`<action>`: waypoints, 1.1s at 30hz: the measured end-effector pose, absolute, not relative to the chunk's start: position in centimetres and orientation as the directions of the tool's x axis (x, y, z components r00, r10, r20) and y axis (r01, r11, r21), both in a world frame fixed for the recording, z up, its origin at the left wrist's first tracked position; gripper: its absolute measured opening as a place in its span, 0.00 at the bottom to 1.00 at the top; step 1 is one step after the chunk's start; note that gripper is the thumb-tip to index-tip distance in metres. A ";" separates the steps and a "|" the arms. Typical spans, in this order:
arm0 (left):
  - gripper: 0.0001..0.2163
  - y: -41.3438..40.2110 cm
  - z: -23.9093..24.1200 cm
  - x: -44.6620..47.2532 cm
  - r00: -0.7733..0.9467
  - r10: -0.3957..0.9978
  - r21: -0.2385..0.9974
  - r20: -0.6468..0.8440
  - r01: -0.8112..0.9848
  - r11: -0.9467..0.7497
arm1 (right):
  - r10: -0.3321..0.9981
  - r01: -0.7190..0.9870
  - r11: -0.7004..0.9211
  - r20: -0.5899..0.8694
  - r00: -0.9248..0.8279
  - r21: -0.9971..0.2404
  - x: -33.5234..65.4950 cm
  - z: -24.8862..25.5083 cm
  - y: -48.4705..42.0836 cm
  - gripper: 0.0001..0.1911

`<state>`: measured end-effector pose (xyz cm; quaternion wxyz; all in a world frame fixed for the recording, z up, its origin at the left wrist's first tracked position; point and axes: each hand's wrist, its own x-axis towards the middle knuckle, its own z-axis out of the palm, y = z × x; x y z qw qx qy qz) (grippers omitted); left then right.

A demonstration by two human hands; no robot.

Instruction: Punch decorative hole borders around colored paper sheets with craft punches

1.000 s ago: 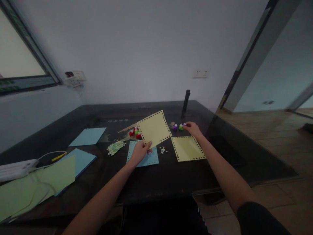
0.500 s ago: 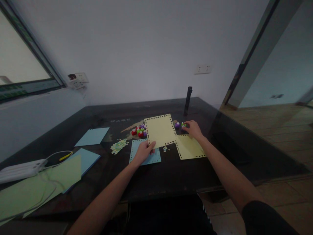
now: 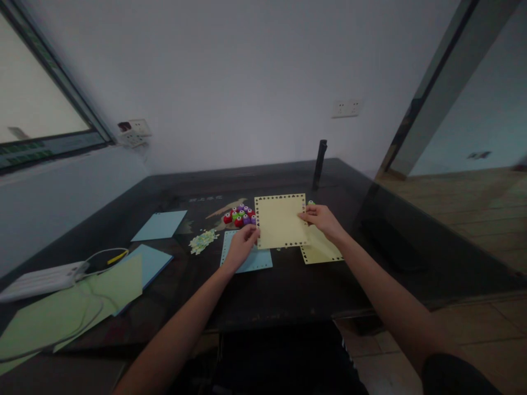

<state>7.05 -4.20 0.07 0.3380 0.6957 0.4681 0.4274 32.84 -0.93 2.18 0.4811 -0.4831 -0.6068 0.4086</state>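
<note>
Both hands hold up a pale yellow paper sheet (image 3: 280, 220) with punched holes round its border. My left hand (image 3: 242, 246) pinches its lower left edge and my right hand (image 3: 321, 219) pinches its right edge. Under the sheet lie a second yellow punched sheet (image 3: 321, 251) and a blue punched sheet (image 3: 250, 261) on the dark table (image 3: 288, 285). A cluster of small red, green and purple punches (image 3: 240, 216) sits just left of the held sheet.
A heap of paper confetti (image 3: 203, 240) lies left of the blue sheet. Plain blue sheets (image 3: 160, 225) and a green sheet (image 3: 78, 307) lie further left, with a white power strip (image 3: 41, 280) and cable. A dark upright cylinder (image 3: 319, 157) stands at the back.
My right hand left the punches at the back right and took hold of the yellow sheet's right edge. The sheet turned square to me and moved right.
</note>
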 end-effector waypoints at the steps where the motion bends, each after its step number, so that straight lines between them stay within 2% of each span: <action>1: 0.10 -4.2 0.2 7.1 0.187 0.947 0.886 0.263 0.341 -0.313 | 0.982 0.197 0.188 0.177 -0.070 -0.962 33.1 2.3 -1.0 0.13; 5: 0.09 -4.1 0.9 8.0 0.209 0.955 0.937 0.213 0.233 -0.260 | 0.989 0.215 0.146 0.139 -0.048 -0.966 34.1 2.9 -1.3 0.12; 8: 0.14 -4.0 1.8 9.7 0.211 0.956 0.958 0.203 0.161 -0.239 | 0.987 0.218 0.158 0.162 0.002 -0.963 35.7 3.4 -1.3 0.11; 11: 0.17 -3.7 2.4 12.3 0.205 0.956 0.956 0.211 0.162 -0.246 | 0.985 0.246 0.142 0.162 0.063 -0.959 38.2 3.4 -1.2 0.11; 15: 0.12 -3.4 1.5 16.1 0.275 0.932 0.896 0.236 0.309 -0.318 | 0.983 0.328 0.059 0.111 0.143 -0.943 41.8 2.4 -1.5 0.09; 18: 0.06 -3.7 0.2 17.9 0.373 0.907 0.794 0.196 0.482 -0.370 | 0.990 0.426 -0.011 0.050 0.130 -0.905 43.8 1.4 -1.9 0.07; 21: 0.05 -4.2 -0.6 18.4 0.424 0.891 0.683 0.161 0.604 -0.411 | 0.995 0.508 -0.066 -0.021 0.093 -0.859 44.7 0.8 -1.9 0.06; 26: 0.07 -4.7 -0.7 18.1 0.442 0.884 0.611 0.152 0.661 -0.436 | 0.993 0.632 -0.120 -0.088 0.082 -0.765 44.6 0.3 -1.6 0.04; 33: 0.08 -4.9 -0.7 18.2 0.441 0.885 0.569 0.151 0.693 -0.443 | 0.992 0.696 -0.124 -0.072 0.103 -0.708 43.7 0.1 -1.7 0.05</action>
